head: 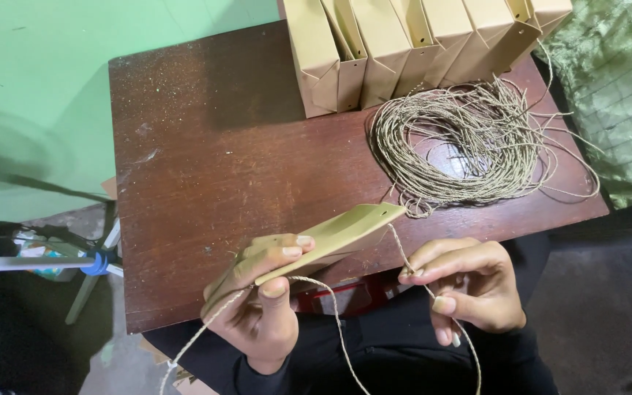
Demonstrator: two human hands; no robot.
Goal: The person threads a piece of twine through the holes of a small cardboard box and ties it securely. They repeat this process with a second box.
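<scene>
- One dark brown wooden counter (206, 168) fills the middle of my view, its top scuffed and speckled, with a green wall beyond its far left edge.
- Several tan paper bags (404, 44) stand packed in a row at the counter's far edge, leaning against each other.
- A loose coil of twisted tan cord (469, 139) lies on the counter just in front of the bags, on the right side, with stray ends trailing toward the counter's right edge.
- A flat folded paper bag (330, 238) of the same tan colour is in my left hand (261, 307), held over the counter's near edge and tilted up to the right; my fingers curl over its top face and my thumb presses from underneath, so that hand is closed on it.
- A single length of cord (402, 252) runs from the bag's upper right corner down to my right hand (469, 289), where thumb and forefinger pinch it; my other fingers are curled in.
- Another strand hangs from the bag's lower end below my left hand.
</scene>
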